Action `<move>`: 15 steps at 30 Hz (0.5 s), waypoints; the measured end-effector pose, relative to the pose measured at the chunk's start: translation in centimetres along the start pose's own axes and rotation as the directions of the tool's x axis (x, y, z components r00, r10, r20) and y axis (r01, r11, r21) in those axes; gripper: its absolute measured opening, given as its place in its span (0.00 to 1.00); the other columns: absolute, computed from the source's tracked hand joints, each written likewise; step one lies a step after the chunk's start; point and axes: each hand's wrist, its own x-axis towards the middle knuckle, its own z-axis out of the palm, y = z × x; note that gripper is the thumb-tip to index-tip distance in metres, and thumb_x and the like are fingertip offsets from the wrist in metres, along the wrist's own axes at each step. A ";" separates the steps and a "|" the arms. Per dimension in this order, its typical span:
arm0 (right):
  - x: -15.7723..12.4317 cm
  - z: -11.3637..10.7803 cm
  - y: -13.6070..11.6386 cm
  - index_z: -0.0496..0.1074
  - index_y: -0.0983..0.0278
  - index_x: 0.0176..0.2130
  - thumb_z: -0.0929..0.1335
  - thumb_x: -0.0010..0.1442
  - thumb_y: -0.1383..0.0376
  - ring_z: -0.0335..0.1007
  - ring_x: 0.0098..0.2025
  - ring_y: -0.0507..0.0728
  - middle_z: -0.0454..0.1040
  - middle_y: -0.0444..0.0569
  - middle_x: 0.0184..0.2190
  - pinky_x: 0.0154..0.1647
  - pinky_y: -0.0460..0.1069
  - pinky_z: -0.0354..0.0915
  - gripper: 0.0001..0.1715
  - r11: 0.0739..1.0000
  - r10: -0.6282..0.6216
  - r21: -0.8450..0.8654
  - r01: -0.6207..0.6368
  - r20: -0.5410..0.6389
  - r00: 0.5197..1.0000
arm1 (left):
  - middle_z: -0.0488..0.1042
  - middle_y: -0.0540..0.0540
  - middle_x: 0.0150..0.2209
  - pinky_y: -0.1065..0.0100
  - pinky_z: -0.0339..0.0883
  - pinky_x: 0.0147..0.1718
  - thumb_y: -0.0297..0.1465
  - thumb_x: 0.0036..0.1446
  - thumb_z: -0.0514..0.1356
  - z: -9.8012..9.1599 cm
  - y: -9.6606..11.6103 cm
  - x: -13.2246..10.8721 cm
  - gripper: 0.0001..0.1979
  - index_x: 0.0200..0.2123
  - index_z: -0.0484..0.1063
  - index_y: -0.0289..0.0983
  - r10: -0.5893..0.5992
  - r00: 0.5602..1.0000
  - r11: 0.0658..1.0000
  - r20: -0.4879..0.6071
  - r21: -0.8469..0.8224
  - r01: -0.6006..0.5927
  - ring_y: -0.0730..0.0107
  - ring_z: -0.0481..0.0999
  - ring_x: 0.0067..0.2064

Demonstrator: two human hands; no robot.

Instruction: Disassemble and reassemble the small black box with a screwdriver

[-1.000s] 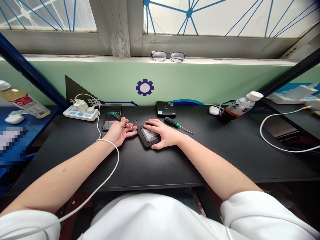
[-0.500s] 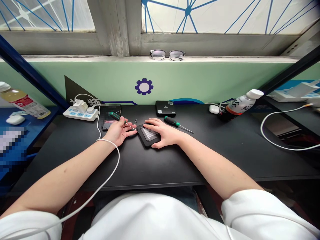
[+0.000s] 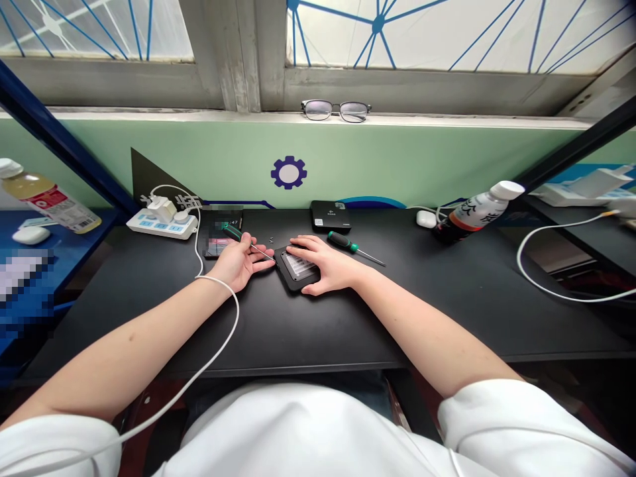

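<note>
My left hand (image 3: 239,262) is closed round a small green-handled screwdriver (image 3: 233,233); its thin shaft points right, with the tip at the left corner of a small black device (image 3: 297,268) with a ribbed grey panel. My right hand (image 3: 328,266) lies flat over that device, fingers spread across its top and right edge, pressing it onto the black desk (image 3: 308,318). Two tiny screws (image 3: 271,239) lie just behind the device. A second green-handled screwdriver (image 3: 354,248) rests on the desk beyond my right hand.
A phone (image 3: 221,232) lies behind my left hand beside a white power strip (image 3: 161,225), whose white cable (image 3: 218,344) crosses my left wrist. A black box (image 3: 330,215), white earbud case (image 3: 425,218) and tilted bottle (image 3: 477,211) stand at the back. Glasses (image 3: 336,110) rest on the sill.
</note>
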 end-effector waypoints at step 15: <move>-0.1 0.0 0.0 0.60 0.58 0.77 0.81 0.52 0.52 0.51 0.79 0.80 0.59 0.66 0.77 0.74 0.78 0.58 0.62 1.000 -0.016 -0.003 0.016 -0.027 1.000 | 0.78 0.46 0.30 0.45 0.80 0.53 0.36 0.79 0.53 0.9 -0.1 -0.8 0.17 0.36 0.68 0.36 -0.005 1.000 1.000 -0.024 0.029 0.005 0.61 0.86 0.37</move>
